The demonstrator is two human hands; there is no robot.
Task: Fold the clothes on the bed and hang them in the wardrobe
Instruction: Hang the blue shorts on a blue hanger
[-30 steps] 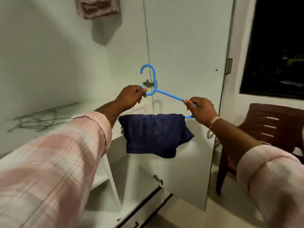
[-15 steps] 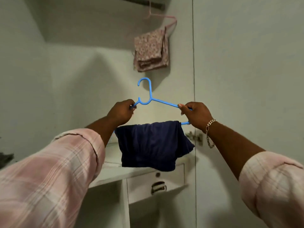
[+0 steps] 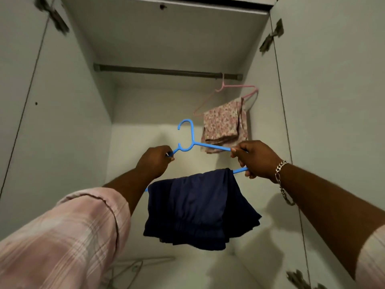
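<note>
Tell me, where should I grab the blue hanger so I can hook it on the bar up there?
Grab the blue hanger by its bare sloping arms, one hand on each side of the neck, coming from below. That leaves the hook on top free to go over the rail, and the dark blue cloth hangs undisturbed on the bottom bar.

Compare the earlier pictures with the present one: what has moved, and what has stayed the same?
Both hands have raised the blue hanger into the open wardrobe; the view has tilted up, so the rail and pink hanger with its floral cloth now show. Unchanged: left hand and right hand grip the hanger's ends, navy garment draped over its bar.
</note>
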